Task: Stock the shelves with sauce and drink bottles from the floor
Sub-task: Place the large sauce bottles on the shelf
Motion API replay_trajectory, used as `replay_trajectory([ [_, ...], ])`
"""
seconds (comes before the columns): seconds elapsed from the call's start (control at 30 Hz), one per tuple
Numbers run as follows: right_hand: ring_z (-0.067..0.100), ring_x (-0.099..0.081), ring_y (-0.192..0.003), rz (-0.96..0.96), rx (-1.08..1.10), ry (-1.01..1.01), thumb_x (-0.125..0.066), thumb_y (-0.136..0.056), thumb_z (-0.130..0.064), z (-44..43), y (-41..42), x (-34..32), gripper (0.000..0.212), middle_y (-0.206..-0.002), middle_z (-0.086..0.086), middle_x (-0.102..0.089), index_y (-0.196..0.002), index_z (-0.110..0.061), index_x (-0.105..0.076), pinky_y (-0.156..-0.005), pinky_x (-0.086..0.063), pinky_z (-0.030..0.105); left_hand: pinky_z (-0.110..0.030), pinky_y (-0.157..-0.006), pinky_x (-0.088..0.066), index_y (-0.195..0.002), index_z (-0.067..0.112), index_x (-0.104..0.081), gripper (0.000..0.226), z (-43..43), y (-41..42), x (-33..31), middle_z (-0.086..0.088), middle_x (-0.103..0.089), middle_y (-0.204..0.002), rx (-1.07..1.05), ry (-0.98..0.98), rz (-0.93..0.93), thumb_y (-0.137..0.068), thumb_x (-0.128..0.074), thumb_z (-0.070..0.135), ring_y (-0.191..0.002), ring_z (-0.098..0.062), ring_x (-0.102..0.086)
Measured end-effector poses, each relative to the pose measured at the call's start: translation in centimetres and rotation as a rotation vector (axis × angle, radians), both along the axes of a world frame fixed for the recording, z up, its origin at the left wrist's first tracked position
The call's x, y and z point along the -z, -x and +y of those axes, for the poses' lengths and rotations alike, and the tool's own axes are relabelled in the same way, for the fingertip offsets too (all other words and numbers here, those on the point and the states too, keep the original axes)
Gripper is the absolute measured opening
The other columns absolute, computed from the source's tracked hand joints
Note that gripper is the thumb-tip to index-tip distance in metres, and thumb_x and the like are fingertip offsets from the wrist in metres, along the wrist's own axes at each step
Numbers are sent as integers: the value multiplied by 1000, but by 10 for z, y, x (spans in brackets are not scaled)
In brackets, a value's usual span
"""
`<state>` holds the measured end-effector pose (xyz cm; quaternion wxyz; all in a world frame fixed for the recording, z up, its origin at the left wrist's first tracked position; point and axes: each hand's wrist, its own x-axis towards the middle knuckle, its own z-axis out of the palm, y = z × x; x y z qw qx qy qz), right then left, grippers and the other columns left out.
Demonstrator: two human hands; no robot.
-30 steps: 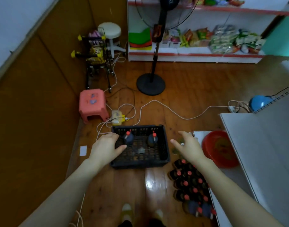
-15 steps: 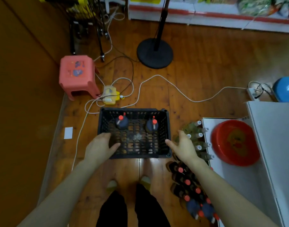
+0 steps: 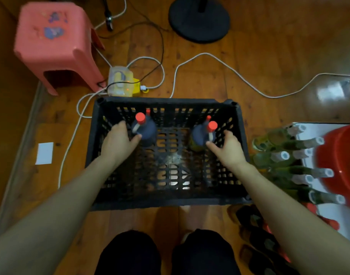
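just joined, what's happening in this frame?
A person is bent over a black crate on the wooden floor, reaching in with both hands. The left hand is at the left bottle, the right hand at the right bottle; both are red-capped, upright, not yet lifted. Neither hand has closed on one. More bottles wait on the floor to the right.

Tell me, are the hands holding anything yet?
Not clearly: left hand and right hand are open at the two bottles' sides; a closed hold isn't visible.

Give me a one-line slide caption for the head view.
Left hand and right hand reach into a black crate toward two red-capped bottles.
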<state>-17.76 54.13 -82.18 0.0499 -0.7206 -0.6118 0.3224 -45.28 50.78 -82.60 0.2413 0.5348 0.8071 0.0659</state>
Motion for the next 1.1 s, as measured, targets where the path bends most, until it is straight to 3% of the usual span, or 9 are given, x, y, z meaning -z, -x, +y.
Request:
replay_trajectory([
  [0.13,37,-54,-107,-22,11,-54,-67,-81,-36,20,6,54,55,-118,21,-56,-118,-2,-45,-78,-43,37,-37,-68,-43,-106,0,-54,36,14,6,51,-21,-61,-96,25,-99,-12,-90,-56,32,-91,-38,-58],
  [0.3,40,-53,-107,-47,11,-143,-63,-85,-21,27,7,79,40,-115,22,-56,-114,0,-45,-82,-43,40,-36,-69,-45,-83,6,-66,32,21,11,65,-17,-67,-82,-18,-267,1,-91,-52,34,-85,-36,-61],
  [0.53,34,-51,-96,59,-55,-236,-43,-85,5,37,6,83,22,-94,18,-51,-107,5,-48,-76,-38,35,-27,-59,-40,-66,7,-63,30,13,-27,74,-5,-59,-64,1,-249,-300,-85,-63,30,-63,-18,-54],
  [0.63,28,-48,-88,99,-89,-238,-42,-85,6,43,7,84,23,-94,19,-54,-106,7,-50,-76,-40,37,-21,-64,-42,-86,16,-59,17,7,-25,84,6,-59,-76,121,-184,-369,-81,-68,29,-75,-11,-56],
  [0.77,25,-51,-85,212,-7,-217,-49,-81,4,46,6,86,21,-85,7,-53,-99,-6,-53,-65,-39,32,-17,-54,-30,-82,21,-47,29,2,-5,91,12,-47,-74,185,-86,-230,-76,-72,34,-68,-5,-45],
  [0.83,21,-51,-97,285,20,-159,-61,-79,2,42,4,86,36,-99,4,-52,-112,-9,-53,-73,-42,30,-23,-65,-37,-104,13,-51,48,5,6,97,2,-54,-95,140,-19,-190,-72,-75,40,-85,-14,-53],
  [0.93,11,-38,-107,317,9,-94,-73,-75,-7,37,-2,89,62,-113,-3,-42,-130,-11,-44,-87,-34,26,-34,-95,-40,-139,4,-26,99,16,20,115,-13,-41,-140,104,30,-259,-64,-81,40,-126,-29,-42],
  [1.0,8,-38,-108,388,42,-90,-75,-74,-9,37,-5,93,63,-113,-4,-44,-130,-12,-46,-87,-33,25,-37,-107,-34,-145,9,-14,112,22,21,124,-11,-31,-147,150,34,-393,-61,-84,32,-134,-28,-34],
  [1.1,10,-45,-112,476,82,-113,-78,-71,-12,38,-3,101,61,-118,-3,-53,-126,-12,-52,-89,-36,25,-31,-105,-34,-143,13,-17,106,31,19,130,-6,-35,-142,195,18,-594,-60,-84,14,-130,-20,-37],
])
